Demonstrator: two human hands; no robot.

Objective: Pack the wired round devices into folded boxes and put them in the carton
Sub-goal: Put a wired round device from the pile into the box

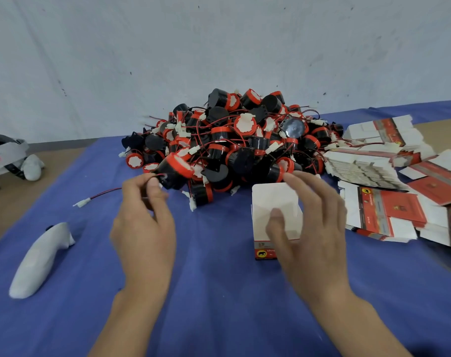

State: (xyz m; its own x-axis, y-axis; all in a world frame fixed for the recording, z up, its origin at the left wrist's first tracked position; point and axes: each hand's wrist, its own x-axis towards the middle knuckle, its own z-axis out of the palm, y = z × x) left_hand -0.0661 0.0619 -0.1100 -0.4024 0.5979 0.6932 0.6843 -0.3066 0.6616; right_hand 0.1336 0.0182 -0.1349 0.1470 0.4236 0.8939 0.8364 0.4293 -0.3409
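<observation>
The left hand (144,202) pinches a round device's wire (108,191) to free it from the pile (234,140). The right hand (309,222), fingers spread, steadies the folded box (273,199).

glossy plastic devices (229,140), matt cardboard box (276,210), blue cloth (219,292)

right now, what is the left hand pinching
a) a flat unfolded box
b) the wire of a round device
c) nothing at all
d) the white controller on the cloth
b: the left hand has its fingertips closed on the red and black wire that leads to a black and red round device.
</observation>
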